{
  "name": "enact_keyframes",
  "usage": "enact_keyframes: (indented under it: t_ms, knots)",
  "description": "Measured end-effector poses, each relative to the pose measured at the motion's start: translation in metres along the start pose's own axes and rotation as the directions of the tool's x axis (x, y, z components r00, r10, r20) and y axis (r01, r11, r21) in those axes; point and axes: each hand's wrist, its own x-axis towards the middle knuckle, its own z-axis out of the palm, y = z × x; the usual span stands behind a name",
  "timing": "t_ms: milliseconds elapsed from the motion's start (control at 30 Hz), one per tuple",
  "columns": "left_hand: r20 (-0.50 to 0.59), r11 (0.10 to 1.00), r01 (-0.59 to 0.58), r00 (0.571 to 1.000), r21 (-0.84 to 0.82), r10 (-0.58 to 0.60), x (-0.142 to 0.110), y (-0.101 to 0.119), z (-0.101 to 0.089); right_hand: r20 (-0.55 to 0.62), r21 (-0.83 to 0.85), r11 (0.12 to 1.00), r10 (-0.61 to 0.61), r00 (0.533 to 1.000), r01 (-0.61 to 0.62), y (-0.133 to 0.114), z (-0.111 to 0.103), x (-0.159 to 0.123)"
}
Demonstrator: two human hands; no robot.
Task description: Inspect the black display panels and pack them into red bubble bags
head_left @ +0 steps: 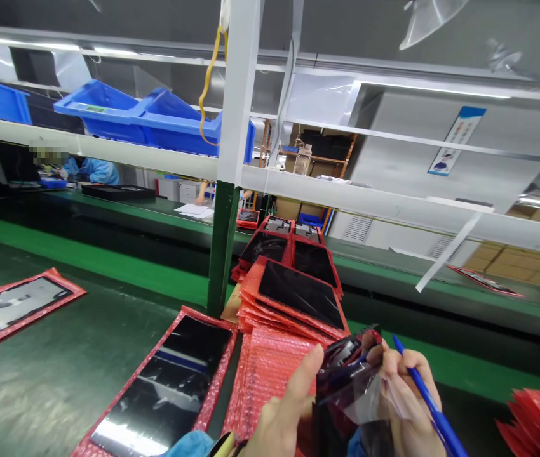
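My left hand (pixel 279 409) grips the left edge of a glossy black display panel (pixel 330 400) held up at the lower middle, its thumb on the near side. My right hand (pixel 410 400) is closed at the panel's right side. Its fingertips pinch a clear film (pixel 368 397) that is bent away from the panel. A blue pen (pixel 434 406) is tucked in the same hand, slanting down to the right. Below and behind my left hand lies a stack of red bubble-wrap sleeves (pixel 270 358). The panel's lower part is cut off by the frame.
Another display panel (pixel 169 387) lies on red bubble wrap at the left. Stacked panels (pixel 301 292) stand ahead, beside a green post (pixel 222 254). A silver-backed panel (pixel 13 308) is at far left. Blue bins (pixel 141 120) sit on the shelf. A person (pixel 93 170) works across the line.
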Motion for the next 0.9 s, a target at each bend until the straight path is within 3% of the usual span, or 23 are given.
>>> enact_keyframes:
  t_ms: [200, 367, 467, 567, 733, 900]
  knots:
    - [0.133, 0.945, 0.158, 0.983, -0.286, -0.124, 0.01, 0.003, -0.003, -0.043, 0.025, 0.998, 0.057, 0.997, -0.056, -0.004, 0.004, 0.002]
    - [0.199, 0.818, 0.17, 0.978, -0.549, -0.07, 0.021, 0.007, 0.0, -0.101, 0.058, 0.993, 0.113, 0.988, -0.107, -0.003, 0.004, 0.003]
    - [0.199, 0.8, 0.145, 0.979, -0.582, -0.032, 0.026, 0.01, -0.003, -0.117, 0.083, 0.984, 0.166, 0.979, -0.157, -0.003, 0.002, 0.004]
    - [0.202, 0.809, 0.193, 0.975, -0.555, -0.093, 0.026, 0.011, -0.008, -0.176, 0.104, 0.971, 0.231, 0.957, -0.216, -0.005, 0.001, 0.005]
    - [0.122, 0.793, 0.195, 0.981, -0.577, -0.153, 0.025, 0.007, -0.005, -0.353, 0.171, 0.928, 0.373, 0.858, -0.332, -0.009, 0.004, 0.007]
    - [-0.052, 0.816, 0.129, 0.98, -0.563, -0.191, 0.032, 0.0, -0.003, -0.317, 0.206, 0.924, 0.373, 0.872, -0.321, -0.006, -0.001, 0.013]
